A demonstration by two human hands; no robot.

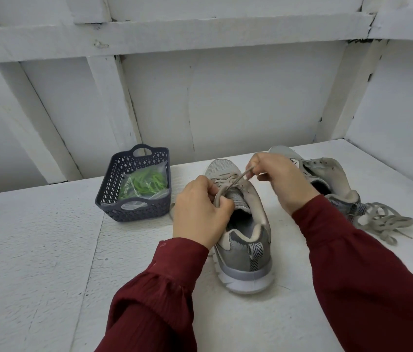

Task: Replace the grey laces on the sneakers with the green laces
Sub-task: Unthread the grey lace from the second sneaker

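2 grey sneakers stand on the white table.

1. Near sneaker: centre of the table, heel toward the person, toe pointing away. Its grey lace is threaded through the forward eyelets.
2. Left hand: over the near sneaker's left side. Thumb and curled fingers pinch a loop of the grey lace beside the tongue.
3. Right hand: above and to the right of the toe. Thumb and forefinger pinch the other run of the same lace, which stretches taut between the 2 hands.
4. Far sneaker: just behind the right hand and partly hidden by the wrist, collar open.
5. Loose grey lace: a heap on the table, just beside the far sneaker's heel.
6. Green laces: inside a clear bag, which lies in the dark perforated basket left of the near sneaker, close to it.

Both arms wear dark red sleeves.
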